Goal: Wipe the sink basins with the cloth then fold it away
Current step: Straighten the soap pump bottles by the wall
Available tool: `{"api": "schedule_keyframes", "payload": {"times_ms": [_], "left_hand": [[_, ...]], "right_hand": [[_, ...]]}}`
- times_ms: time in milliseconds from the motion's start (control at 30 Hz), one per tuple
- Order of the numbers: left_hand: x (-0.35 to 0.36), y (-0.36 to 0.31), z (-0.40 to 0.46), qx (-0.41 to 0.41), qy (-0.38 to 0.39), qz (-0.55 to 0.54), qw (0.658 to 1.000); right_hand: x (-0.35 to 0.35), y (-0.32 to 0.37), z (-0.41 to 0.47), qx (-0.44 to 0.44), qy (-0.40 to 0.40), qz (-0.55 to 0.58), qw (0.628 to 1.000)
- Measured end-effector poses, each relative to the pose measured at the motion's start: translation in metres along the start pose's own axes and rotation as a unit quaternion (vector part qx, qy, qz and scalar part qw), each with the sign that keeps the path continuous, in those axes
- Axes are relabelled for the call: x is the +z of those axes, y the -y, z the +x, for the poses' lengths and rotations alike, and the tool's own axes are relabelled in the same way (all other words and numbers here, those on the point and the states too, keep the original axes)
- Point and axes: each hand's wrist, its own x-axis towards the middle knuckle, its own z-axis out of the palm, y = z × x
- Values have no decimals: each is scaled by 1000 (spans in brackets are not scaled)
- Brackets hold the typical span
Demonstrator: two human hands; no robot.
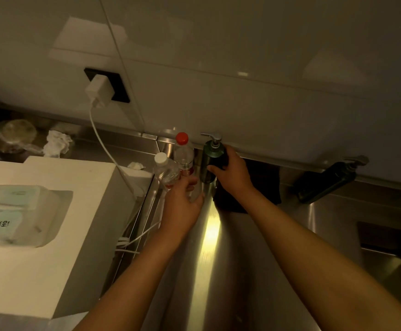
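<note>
A dark cloth (pixel 264 185) lies on the steel counter (pixel 209 235) against the back wall, partly hidden by my right arm. My right hand (pixel 230 173) grips a dark green pump bottle (pixel 212 156) standing just left of the cloth. My left hand (pixel 182 201) holds the base of a clear plastic bottle with a white cap (pixel 166 172). A second clear bottle with a red cap (pixel 183 151) stands behind it. A corner of a sink basin (pixel 390 256) shows at the right edge.
A second dark pump bottle (pixel 330 180) stands at the back right. A white box (pixel 44 235) holding a tissue pack fills the left. A white charger (pixel 98 90) sits in a wall socket, its cable trailing down beside the box. Crumpled paper (pixel 57 143) lies at the back left.
</note>
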Motion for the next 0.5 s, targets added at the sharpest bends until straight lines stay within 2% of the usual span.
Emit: {"api": "schedule_keyframes", "payload": {"times_ms": [167, 500], "left_hand": [[5, -2, -4, 3, 1, 5, 1000], [5, 5, -21, -8, 13, -5, 1000]], "right_hand": [[-3, 2, 3, 1, -22, -9, 1000], [-5, 7, 3, -6, 11, -25, 1000]]}}
